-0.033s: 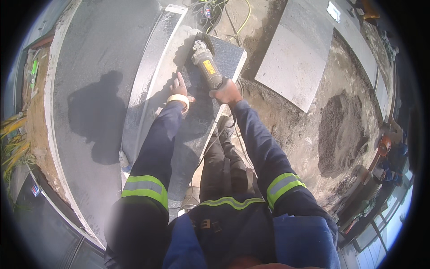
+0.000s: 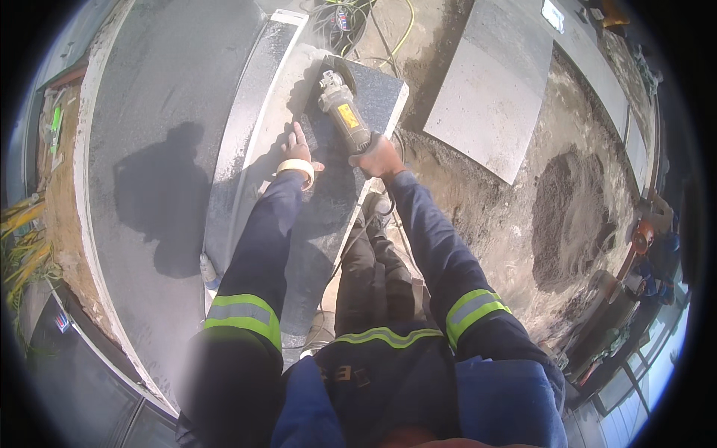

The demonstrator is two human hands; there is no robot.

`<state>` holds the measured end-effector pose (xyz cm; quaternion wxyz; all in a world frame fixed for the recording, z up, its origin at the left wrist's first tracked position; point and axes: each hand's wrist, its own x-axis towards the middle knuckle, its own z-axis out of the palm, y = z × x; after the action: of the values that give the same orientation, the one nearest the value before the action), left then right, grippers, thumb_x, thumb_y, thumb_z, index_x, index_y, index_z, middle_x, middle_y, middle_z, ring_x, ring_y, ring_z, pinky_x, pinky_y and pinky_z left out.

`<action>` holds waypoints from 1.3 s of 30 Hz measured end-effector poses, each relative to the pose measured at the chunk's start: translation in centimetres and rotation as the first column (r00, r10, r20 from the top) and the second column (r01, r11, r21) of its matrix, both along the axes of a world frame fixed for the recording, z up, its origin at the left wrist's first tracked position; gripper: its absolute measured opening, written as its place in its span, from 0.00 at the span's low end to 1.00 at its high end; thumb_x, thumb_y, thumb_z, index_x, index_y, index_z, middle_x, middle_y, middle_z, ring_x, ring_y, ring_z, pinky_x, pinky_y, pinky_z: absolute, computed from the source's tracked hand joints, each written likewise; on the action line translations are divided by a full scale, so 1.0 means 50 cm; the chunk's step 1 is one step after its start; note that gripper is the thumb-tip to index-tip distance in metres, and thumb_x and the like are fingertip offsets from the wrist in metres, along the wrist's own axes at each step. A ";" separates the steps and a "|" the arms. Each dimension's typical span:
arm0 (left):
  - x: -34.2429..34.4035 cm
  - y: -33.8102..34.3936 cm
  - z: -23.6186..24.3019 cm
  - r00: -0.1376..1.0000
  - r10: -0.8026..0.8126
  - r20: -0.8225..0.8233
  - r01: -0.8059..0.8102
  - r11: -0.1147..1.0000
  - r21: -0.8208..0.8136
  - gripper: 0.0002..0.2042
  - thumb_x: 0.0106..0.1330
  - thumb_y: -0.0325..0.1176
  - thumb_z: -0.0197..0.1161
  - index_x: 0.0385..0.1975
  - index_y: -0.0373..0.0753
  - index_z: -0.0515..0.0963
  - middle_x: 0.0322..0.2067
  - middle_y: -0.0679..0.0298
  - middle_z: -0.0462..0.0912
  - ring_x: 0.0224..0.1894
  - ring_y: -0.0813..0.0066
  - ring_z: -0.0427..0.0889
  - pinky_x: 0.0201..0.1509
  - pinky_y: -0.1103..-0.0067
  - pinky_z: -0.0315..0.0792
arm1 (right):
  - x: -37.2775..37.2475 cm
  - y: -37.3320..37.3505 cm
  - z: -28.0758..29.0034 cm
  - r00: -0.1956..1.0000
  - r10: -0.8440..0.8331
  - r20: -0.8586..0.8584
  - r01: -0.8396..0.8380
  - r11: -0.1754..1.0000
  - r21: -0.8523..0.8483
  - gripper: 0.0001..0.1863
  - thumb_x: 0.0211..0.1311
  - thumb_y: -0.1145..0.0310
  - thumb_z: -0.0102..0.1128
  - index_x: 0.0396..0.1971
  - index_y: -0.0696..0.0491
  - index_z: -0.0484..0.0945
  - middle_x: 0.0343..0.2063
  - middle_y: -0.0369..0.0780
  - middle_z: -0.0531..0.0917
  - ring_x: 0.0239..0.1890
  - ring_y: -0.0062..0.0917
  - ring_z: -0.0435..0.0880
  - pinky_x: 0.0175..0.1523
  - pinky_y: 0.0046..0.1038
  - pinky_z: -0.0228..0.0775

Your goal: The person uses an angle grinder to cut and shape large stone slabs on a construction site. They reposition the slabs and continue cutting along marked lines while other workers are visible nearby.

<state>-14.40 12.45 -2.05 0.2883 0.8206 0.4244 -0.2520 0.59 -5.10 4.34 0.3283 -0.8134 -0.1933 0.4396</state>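
Head view: your right hand [image 2: 379, 155], near the middle of the frame, has its fingers wrapped round the rear end of an angle grinder [image 2: 346, 113], grey-green with a yellow label. Grinder sits upper centre, over the dark slab [image 2: 382, 93], its head toward the top of the frame, disc [image 2: 343, 73] at the slab's upper end; disc contact, can't tell. Your left hand [image 2: 297, 148] is just left of the grinder, fingers extended, thumb out wide, holding nothing; pale ring [image 2: 296, 167] around that wrist. It's over the slab's left side; can't tell if it presses down. Tangled cables [image 2: 328, 22] top centre, paler grey slab [image 2: 489, 93] upper right, dark sand pile [image 2: 569, 224] right of centre. Your shadow [image 2: 164, 198] falls on grey paving [image 2: 146, 82] at left; small blue-and-grey object [image 2: 209, 270] lies left of your left sleeve [image 2: 261, 239].
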 end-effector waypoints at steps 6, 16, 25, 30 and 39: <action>0.000 -0.003 0.003 0.999 -0.047 -0.013 0.047 0.999 0.008 0.73 0.45 0.35 0.86 0.79 0.45 0.25 0.78 0.49 0.48 0.77 0.37 0.52 0.80 0.57 0.55 | -0.016 -0.046 -0.009 1.000 -0.002 -0.009 0.001 1.000 -0.030 0.38 0.39 0.58 0.76 0.49 0.68 0.78 0.43 0.58 0.86 0.49 0.46 0.87 0.55 0.37 0.78; 0.024 -0.002 0.011 0.998 -0.046 -0.030 0.048 0.997 0.056 0.72 0.44 0.34 0.87 0.79 0.46 0.28 0.78 0.50 0.50 0.77 0.37 0.52 0.79 0.56 0.58 | 0.022 0.019 -0.056 1.000 -0.009 0.005 0.009 1.000 0.019 0.34 0.39 0.57 0.76 0.42 0.70 0.80 0.37 0.56 0.86 0.43 0.43 0.88 0.49 0.36 0.79; 0.019 0.008 -0.007 0.993 -0.098 -0.071 0.103 0.991 0.082 0.74 0.43 0.44 0.87 0.79 0.44 0.27 0.77 0.44 0.49 0.77 0.35 0.53 0.80 0.57 0.54 | 0.006 -0.022 -0.042 1.000 -0.006 0.025 0.006 1.000 -0.003 0.38 0.39 0.54 0.78 0.48 0.66 0.79 0.44 0.58 0.86 0.49 0.47 0.87 0.55 0.37 0.79; 0.014 0.012 -0.008 0.991 -0.130 -0.035 0.133 0.986 0.103 0.73 0.44 0.44 0.87 0.79 0.42 0.27 0.78 0.44 0.48 0.76 0.36 0.54 0.79 0.57 0.55 | 0.023 0.024 -0.048 1.000 -0.024 -0.013 0.024 1.000 -0.009 0.37 0.39 0.54 0.78 0.48 0.65 0.81 0.43 0.57 0.87 0.49 0.46 0.88 0.54 0.36 0.80; 0.015 0.007 -0.007 0.986 -0.144 -0.081 0.153 0.980 0.126 0.73 0.44 0.45 0.86 0.79 0.41 0.28 0.78 0.44 0.47 0.77 0.38 0.53 0.79 0.58 0.54 | -0.019 -0.059 -0.023 1.000 -0.015 -0.026 0.014 1.000 -0.024 0.38 0.40 0.55 0.77 0.49 0.66 0.79 0.47 0.58 0.85 0.53 0.46 0.86 0.58 0.36 0.78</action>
<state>-13.63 12.81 -2.38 0.1988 0.8576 0.3876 -0.2733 -0.38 -8.04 3.19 0.3245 -0.8127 -0.1779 0.4502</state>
